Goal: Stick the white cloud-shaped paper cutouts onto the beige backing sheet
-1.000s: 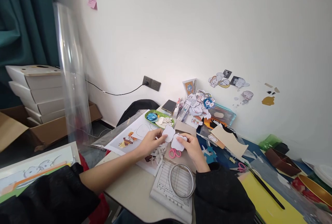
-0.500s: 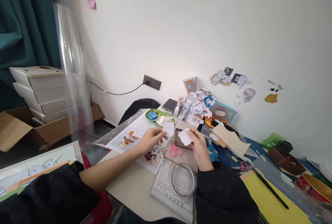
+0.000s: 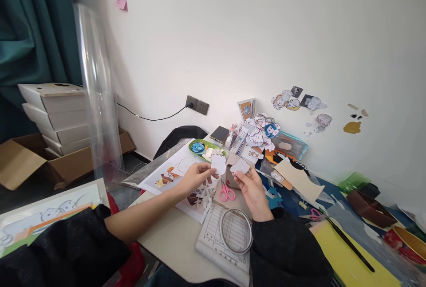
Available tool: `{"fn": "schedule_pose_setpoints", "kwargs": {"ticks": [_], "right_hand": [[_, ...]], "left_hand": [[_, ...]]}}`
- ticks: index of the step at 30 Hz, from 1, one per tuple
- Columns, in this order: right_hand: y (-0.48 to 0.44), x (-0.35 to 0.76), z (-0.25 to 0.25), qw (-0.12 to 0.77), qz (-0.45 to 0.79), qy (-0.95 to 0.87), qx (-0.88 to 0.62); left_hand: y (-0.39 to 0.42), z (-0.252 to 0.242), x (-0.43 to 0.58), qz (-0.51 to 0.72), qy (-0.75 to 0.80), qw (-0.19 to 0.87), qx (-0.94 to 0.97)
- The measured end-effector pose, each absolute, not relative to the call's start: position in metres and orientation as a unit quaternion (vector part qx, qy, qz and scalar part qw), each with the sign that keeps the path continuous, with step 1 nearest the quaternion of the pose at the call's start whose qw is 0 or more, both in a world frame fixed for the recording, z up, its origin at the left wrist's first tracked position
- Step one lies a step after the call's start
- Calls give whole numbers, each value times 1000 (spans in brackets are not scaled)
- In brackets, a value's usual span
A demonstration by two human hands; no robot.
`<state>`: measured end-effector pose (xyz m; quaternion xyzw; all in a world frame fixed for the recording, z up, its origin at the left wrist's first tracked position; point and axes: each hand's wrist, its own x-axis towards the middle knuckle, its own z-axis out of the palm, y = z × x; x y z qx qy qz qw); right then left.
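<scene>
Between thumb and fingers, my left hand (image 3: 201, 173) pinches a white paper cutout (image 3: 218, 164) with a rounded outline. A second white paper cutout (image 3: 240, 167), wavy at its edge, is gripped by my right hand (image 3: 254, 192). The two pieces are held up side by side, a small gap apart, above the table. Just below them lie pink-handled scissors (image 3: 226, 193). Printed sheets (image 3: 166, 172) with coloured drawings spread under my left forearm, with paper scraps near it. Behind the left cutout is a green tray (image 3: 197, 140) holding blue and white pieces.
A roll of tape (image 3: 235, 250) rests on a lined notebook (image 3: 209, 238) in front. At the back are a phone (image 3: 219, 134) and a pile of character cutouts (image 3: 256, 134). Yellow paper (image 3: 342, 251) with a black pen lies right. White boxes (image 3: 61, 118) are stacked left.
My right hand has turned its cutout, so the fingers now hold its lower edge. The left hand's cutout stays nearly as it was. The whole view has shifted slightly.
</scene>
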<state>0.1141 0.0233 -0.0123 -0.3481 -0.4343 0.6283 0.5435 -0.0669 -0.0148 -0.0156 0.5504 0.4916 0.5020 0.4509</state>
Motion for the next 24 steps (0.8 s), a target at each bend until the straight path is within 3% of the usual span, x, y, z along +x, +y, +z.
{"fn": "schedule_pose_setpoints", "kwargs": {"ticks": [24], "right_hand": [[26, 114, -19, 478, 552, -547, -411]], "left_hand": [[-18, -18, -68, 491, 507, 387, 594]]}}
